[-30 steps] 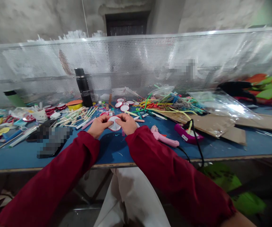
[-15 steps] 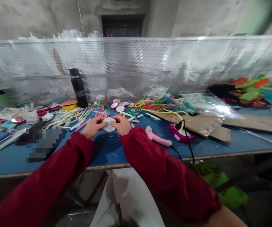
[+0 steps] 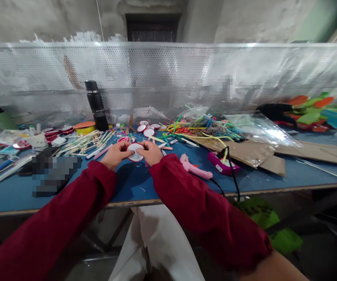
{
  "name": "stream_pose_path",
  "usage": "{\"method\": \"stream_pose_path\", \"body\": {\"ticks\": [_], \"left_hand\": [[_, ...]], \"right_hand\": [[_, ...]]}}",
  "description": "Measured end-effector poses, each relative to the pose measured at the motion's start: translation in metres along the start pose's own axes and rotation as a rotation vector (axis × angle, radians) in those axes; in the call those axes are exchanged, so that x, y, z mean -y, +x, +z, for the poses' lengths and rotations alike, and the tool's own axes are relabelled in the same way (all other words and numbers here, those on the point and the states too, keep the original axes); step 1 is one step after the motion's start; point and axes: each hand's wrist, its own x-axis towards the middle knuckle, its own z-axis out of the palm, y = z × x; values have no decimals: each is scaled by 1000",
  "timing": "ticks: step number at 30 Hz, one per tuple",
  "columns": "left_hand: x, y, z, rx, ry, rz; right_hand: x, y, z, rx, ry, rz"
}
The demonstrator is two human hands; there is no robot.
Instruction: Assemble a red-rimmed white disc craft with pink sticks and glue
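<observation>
Between my two hands is a round white disc with a red rim [image 3: 135,153], its pale face turned up toward me. My left hand [image 3: 116,154] pinches its left edge, thumb on top. On the opposite edge, my right hand [image 3: 151,153] grips it the same way; the fingers beneath are hidden. Just behind the disc lies a red-and-white round piece [image 3: 123,139]. Farther back are several similar white discs with red rims [image 3: 149,132]. A pink hot glue gun [image 3: 196,170] rests to the right of my right hand.
On the blue table [image 3: 139,191] stand a black bottle [image 3: 96,106] and a purple box [image 3: 222,164] with a black cord. Colourful pipe cleaners [image 3: 212,128] pile at the back, beside cardboard [image 3: 244,151]. Sticks and pens [image 3: 82,144] lie left. A perforated metal panel [image 3: 168,78] bounds the back.
Both hands still hold the disc in nearly the same place. The whole view has shifted slightly; nothing has been let go or picked up.
</observation>
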Motion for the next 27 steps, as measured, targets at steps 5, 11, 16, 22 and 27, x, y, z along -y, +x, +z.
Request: {"method": "stream_pose_path", "body": {"ticks": [5,11,16,22,27], "left_hand": [[-1,-1,1,-13,-6,-4],[-1,1,-2,-16,-36,-45],[-5,1,-5,-71,-69,-41],[-6,1,-4,-49,-47,-14],[-3,2,-4,-22,-21,9]], "right_hand": [[-1,1,0,-10,-17,-11],[-3,3,0,4,11,8],[-8,5,0,55,1,25],[-9,5,-1,41,-74,20],[-3,2,-2,16,-115,-8]]}}
